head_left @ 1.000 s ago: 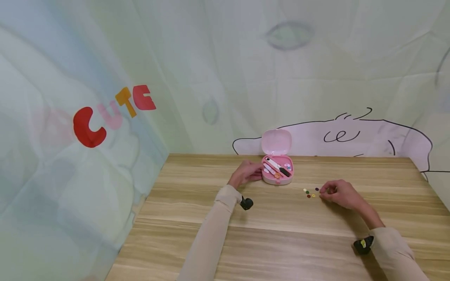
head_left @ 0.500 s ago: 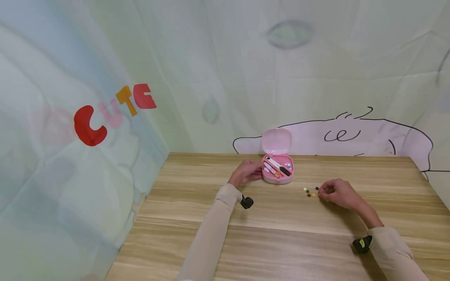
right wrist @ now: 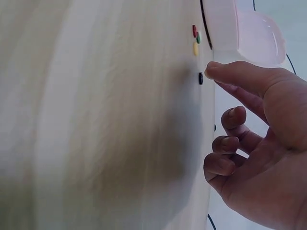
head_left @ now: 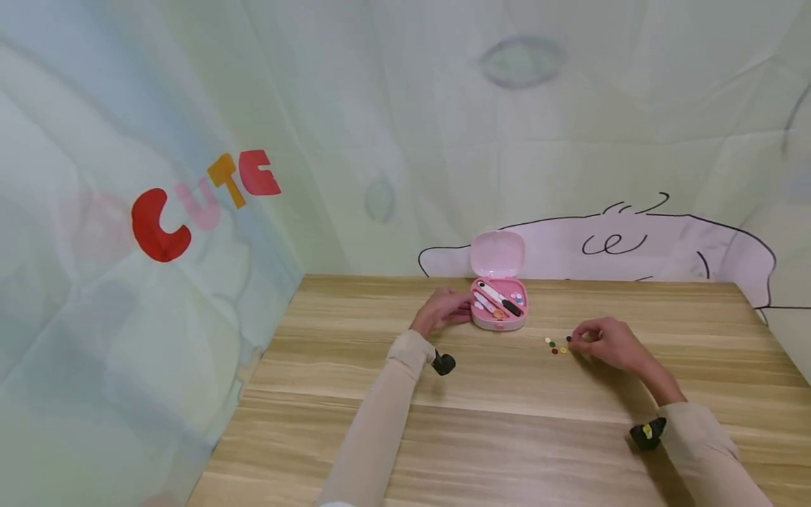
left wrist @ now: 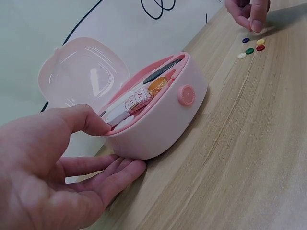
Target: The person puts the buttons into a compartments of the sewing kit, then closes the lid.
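Note:
My left hand (head_left: 443, 308) holds the left side of a pink and white sewing box (head_left: 498, 326). In the left wrist view its thumb lies on the rim and the other fingers press low against the wall. To the right, my right hand (head_left: 613, 343) hovers by several small buttons on the table. Its thumb and index fingertips are close together beside the dark blue button (right wrist: 201, 78); no held thing shows clearly. The yellow button (left wrist: 260, 42), red button (left wrist: 260, 48), green button (left wrist: 250, 51) and white button (left wrist: 242, 56) lie close by.
The box's lid (head_left: 498, 254) stands raised at the back. Inside lie a rolled tape measure (left wrist: 138, 98), an orange ring-shaped thing (left wrist: 157, 85), a black-handled tool (head_left: 511, 308) and small white pieces. The wooden table (head_left: 481, 451) meets a printed cloth backdrop (head_left: 355, 127).
My right hand has shifted slightly left and away from me, up to the dark blue button. The left hand stays on the sewing box, and the buttons lie as before.

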